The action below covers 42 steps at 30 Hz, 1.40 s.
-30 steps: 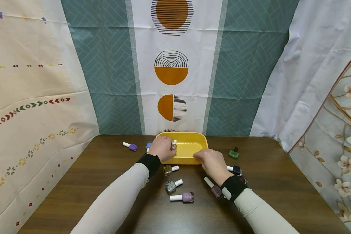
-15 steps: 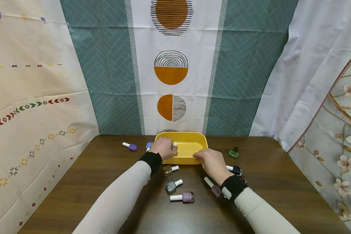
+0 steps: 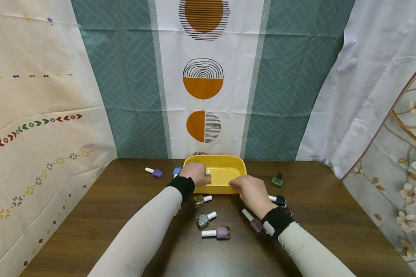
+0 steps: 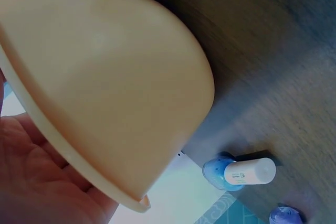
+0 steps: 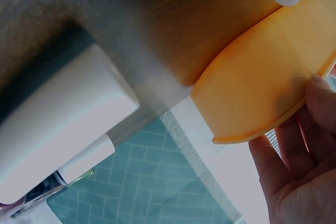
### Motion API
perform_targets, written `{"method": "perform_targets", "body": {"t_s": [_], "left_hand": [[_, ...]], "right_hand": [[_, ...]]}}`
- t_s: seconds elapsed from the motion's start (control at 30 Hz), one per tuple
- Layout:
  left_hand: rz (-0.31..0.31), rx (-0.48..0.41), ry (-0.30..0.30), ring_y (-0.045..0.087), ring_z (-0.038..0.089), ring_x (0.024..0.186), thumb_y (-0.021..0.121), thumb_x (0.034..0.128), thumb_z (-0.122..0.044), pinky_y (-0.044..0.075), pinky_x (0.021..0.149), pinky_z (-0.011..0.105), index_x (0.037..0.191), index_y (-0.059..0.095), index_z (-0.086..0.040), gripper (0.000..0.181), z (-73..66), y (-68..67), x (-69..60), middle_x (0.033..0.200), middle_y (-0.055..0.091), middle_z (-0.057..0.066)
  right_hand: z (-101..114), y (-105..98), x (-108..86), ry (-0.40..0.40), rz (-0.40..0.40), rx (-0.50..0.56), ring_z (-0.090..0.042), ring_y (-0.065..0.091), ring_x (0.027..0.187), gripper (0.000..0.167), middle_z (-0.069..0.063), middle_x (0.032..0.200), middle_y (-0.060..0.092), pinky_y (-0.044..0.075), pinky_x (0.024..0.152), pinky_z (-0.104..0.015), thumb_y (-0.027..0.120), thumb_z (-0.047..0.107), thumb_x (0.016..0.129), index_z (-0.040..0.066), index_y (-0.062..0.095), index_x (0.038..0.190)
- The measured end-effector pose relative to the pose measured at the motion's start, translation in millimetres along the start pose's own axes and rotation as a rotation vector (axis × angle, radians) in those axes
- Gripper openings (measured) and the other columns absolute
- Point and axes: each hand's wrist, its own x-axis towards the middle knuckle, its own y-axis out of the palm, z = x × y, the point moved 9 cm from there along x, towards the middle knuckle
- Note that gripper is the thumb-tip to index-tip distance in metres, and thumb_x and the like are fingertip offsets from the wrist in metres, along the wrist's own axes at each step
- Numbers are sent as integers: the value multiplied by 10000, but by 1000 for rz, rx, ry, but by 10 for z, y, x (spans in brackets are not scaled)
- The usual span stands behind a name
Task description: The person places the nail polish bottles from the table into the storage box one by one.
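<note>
A yellow tray [image 3: 225, 189] lies at the back of the wooden table. Over its left end, my left hand [image 3: 195, 174] reaches in with a small white-capped bottle [image 3: 208, 175] at its fingertips; the left wrist view shows the tray's outer wall [image 4: 126, 77] and part of the palm [image 4: 47, 177], but not the bottle. My right hand [image 3: 252, 192] pinches the tray's front rim near the right corner, and the right wrist view shows the thumb of that hand [image 5: 304, 166] against the rim.
Purple [image 3: 157, 174] and blue [image 3: 176, 171] bottles lie left of the tray. In front are brown [image 3: 198, 201], grey [image 3: 202, 221] and mauve [image 3: 223, 232] ones. Another mauve bottle [image 3: 257, 226] lies below my right wrist; dark [image 3: 281, 201] and green [image 3: 277, 181] bottles are further right.
My left hand has shifted slightly right over the tray, the bottle at its fingertips moving a little right and lower. My right hand has stayed on the rim.
</note>
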Motion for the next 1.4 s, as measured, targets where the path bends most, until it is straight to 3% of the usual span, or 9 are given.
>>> {"method": "perform_targets", "body": {"t_s": [0.13,0.27,0.57,0.7,0.8,0.9,1.1,1.4], "left_hand": [[38,-5,-29,595,213,662,811,945,-519,529,723,445,772,711,-177,396,97,126,103,630,517,-25],[49,0,-34,590,200,643,800,942,-533,524,694,418,738,705,-184,416,127,155,126,619,499,-39],[39,-13,-5,557,192,611,794,968,-534,461,625,371,706,683,-170,462,51,69,22,609,475,-33],[8,-10,7,560,201,642,828,947,-513,478,669,398,755,698,-159,423,-50,-78,-105,614,511,-25],[-33,-15,8,618,233,764,828,966,-465,539,775,429,933,780,-100,369,-206,-324,-347,751,656,20],[-84,-11,21,695,287,961,807,1007,-422,580,913,457,1174,800,-32,425,-333,-546,-580,1017,765,91],[-170,-15,35,622,372,1319,736,1075,-421,490,1139,562,1423,708,-35,521,-296,-616,-662,1379,700,170],[-297,-9,70,531,410,1450,720,1088,-397,407,1229,568,1551,572,-11,620,-167,-738,-803,1563,583,201]], "right_hand": [[0,10,-4,14,2,10,-239,778,986,169,-25,1049,832,645,906,-477,847,86,963,128,877,1124],[10,7,-7,12,-3,6,-236,777,979,166,-22,1042,831,646,894,-477,851,89,959,131,877,1118],[20,28,0,12,1,7,-245,776,995,179,-29,1055,831,643,906,-487,854,81,956,133,875,1126],[14,34,3,14,8,4,-246,775,999,180,-30,1059,831,640,915,-488,851,86,960,131,874,1133],[7,32,5,12,10,3,-245,774,1000,182,-31,1060,830,639,920,-490,850,90,961,131,873,1137],[4,26,4,5,5,1,-243,776,997,184,-27,1054,830,640,911,-492,854,87,956,133,872,1133],[-1,23,3,1,-2,2,-239,776,990,174,-23,1046,830,641,901,-490,855,87,956,136,874,1122],[-3,-4,-5,-5,-11,0,-243,778,993,176,-24,1049,831,642,902,-491,856,79,953,136,874,1119]]}}
